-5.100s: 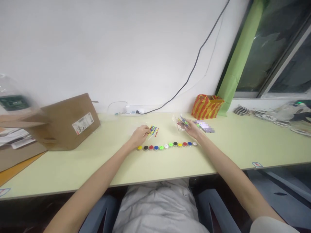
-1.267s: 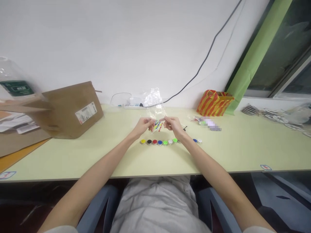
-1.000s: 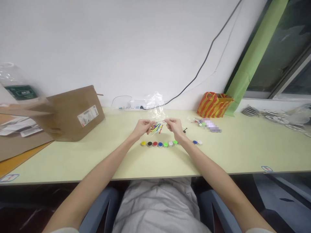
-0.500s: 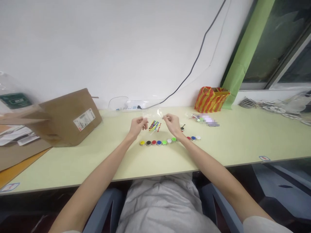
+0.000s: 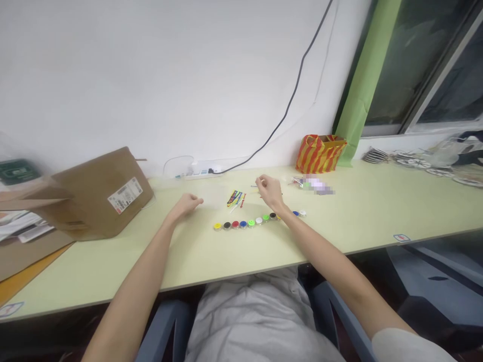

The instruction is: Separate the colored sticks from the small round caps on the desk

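My left hand (image 5: 187,205) is pinched at the edge of a clear plastic bag (image 5: 212,195), left of the small coloured sticks. My right hand (image 5: 268,190) is closed above the table, right of the sticks; what its fingers hold, if anything, is too small to make out. The bundle of coloured sticks (image 5: 234,198) lies between the two hands. Nearer the table's front edge runs a row of small round pots with coloured lids, among them a yellow one (image 5: 218,227) and a red one (image 5: 235,224). My right wrist covers part of that row.
An open cardboard box (image 5: 101,193) stands on the left. At the back right are a striped bag (image 5: 320,153) and a small packet (image 5: 319,185). A power strip (image 5: 204,170) lies against the wall, with a black cable (image 5: 283,119).
My left hand has moved left and down, and the clear bag has shifted left with it. My right hand stays to the right, now farther from the left one. The view has shifted slightly.
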`<state>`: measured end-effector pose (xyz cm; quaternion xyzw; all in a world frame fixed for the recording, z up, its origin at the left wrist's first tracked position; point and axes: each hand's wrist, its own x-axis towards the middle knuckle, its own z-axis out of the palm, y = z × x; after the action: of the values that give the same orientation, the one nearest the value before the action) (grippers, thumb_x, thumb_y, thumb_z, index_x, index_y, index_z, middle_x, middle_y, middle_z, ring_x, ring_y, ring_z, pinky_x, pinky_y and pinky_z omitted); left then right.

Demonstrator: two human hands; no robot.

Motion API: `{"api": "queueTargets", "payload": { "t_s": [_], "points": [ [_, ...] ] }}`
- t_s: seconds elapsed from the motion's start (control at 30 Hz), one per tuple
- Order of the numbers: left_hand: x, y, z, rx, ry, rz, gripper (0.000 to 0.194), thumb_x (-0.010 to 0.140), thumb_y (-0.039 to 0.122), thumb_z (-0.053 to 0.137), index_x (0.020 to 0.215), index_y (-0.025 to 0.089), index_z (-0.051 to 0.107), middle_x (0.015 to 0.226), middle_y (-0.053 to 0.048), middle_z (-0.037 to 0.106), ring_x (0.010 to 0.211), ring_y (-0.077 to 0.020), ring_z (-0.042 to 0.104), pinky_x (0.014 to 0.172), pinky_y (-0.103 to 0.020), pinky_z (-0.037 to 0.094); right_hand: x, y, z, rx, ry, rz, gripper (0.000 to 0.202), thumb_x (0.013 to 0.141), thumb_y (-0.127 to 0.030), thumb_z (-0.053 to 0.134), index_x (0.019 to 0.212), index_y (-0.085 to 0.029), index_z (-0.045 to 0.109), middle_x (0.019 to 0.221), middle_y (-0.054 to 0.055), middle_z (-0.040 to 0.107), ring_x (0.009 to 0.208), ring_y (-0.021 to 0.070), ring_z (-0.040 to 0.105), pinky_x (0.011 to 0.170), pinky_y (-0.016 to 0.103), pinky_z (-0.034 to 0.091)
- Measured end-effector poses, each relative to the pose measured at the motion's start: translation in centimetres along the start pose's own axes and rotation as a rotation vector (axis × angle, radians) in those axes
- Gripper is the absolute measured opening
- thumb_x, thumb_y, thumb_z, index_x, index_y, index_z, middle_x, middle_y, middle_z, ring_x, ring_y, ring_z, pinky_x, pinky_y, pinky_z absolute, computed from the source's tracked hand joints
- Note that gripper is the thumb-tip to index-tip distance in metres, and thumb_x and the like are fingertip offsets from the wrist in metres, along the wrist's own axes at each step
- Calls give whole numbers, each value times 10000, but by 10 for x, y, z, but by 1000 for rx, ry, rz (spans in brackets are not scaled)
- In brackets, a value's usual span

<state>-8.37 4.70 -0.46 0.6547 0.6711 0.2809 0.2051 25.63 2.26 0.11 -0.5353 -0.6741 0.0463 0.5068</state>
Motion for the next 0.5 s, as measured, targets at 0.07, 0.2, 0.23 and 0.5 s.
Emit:
{"api": "queueTargets", "payload": {
  "t_s": [0.07,0.2,0.23,0.5],
  "points": [
    [3,-3,1,110,58,-4,222,648,325,659,588,211,479,537,1,448,549,-178,472,531,-285,311,6,6,-5,-48,18,43,363,990,-366,411,871,-185,704,611,12,612,577,161,523,617,269,346],
    [6,-3,11,294,195,83,365,737,368,633,1044,171,620,1023,-134,661,1014,-330,604,817,-398,472,16,25,-15,-252,-9,149,319,982,-307,426,1003,-191,723,801,65,715,782,210,627,706,287,394],
    [6,-3,15,349,207,144,440,789,384,596,1170,165,597,1174,-164,642,1135,-348,576,913,-439,465,17,31,-17,-309,-43,165,297,966,-273,451,1073,-195,717,877,76,734,860,224,641,735,294,404],
    [12,-12,38,507,-150,334,636,1005,476,262,1591,239,330,1683,-70,235,1558,-298,195,1230,-498,210,13,53,-15,-507,-399,162,211,870,-174,615,1036,-157,743,1071,157,741,1063,272,637,791,297,432]
  ]
}}
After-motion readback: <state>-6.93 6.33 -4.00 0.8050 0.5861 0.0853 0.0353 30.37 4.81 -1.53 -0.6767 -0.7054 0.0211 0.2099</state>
